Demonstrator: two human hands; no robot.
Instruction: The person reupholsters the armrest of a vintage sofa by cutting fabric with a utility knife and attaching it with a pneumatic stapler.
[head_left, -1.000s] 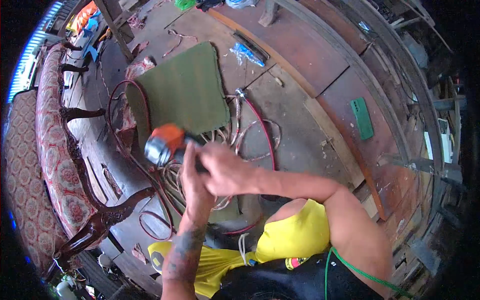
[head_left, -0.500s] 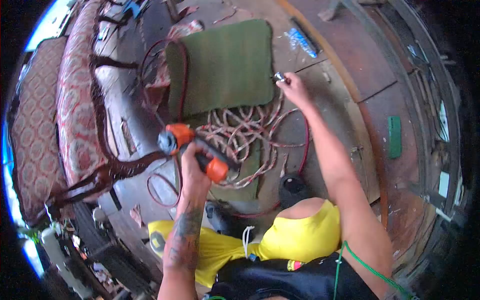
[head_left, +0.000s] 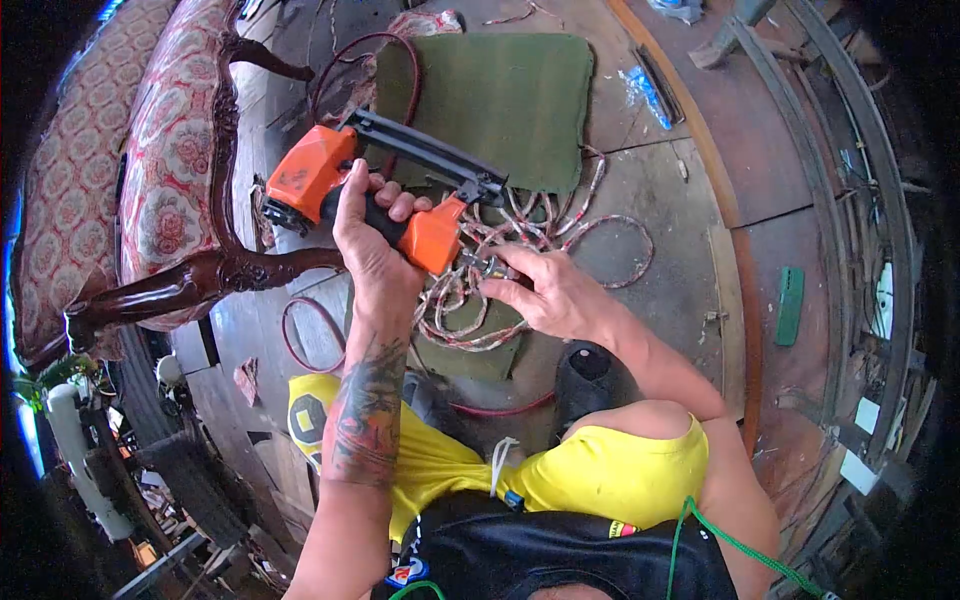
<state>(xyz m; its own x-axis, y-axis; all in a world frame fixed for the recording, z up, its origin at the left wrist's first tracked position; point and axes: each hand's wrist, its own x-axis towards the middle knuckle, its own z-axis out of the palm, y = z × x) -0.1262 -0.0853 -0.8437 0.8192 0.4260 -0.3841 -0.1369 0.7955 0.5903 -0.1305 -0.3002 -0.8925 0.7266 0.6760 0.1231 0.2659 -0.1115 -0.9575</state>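
Observation:
My left hand (head_left: pixel 375 235) is wrapped round the dark grip of an orange pneumatic staple gun (head_left: pixel 300 175). The gun's black magazine points up and to the right. At the butt of the handle, my right hand (head_left: pixel 565 295) pinches a metal air hose coupler (head_left: pixel 490 266) between thumb and fingers. Coupler and gun fitting meet or nearly meet; whether they are locked together cannot be made out. Below and behind the hands lies a tangled red-and-white patterned hose (head_left: pixel 470 320), spread over the floor.
A carved wooden seat with red floral upholstery (head_left: pixel 175 190) lies tipped at the left. A green mat (head_left: pixel 490 100) covers part of the floor ahead. A blue packet (head_left: pixel 648 97) and a green block (head_left: pixel 790 305) lie to the right. Metal frames line the right edge.
The staple gun has been raised and turned, its magazine now upward. My right hand has come in from beside the mat to the gun's handle end, bringing the coupler with it.

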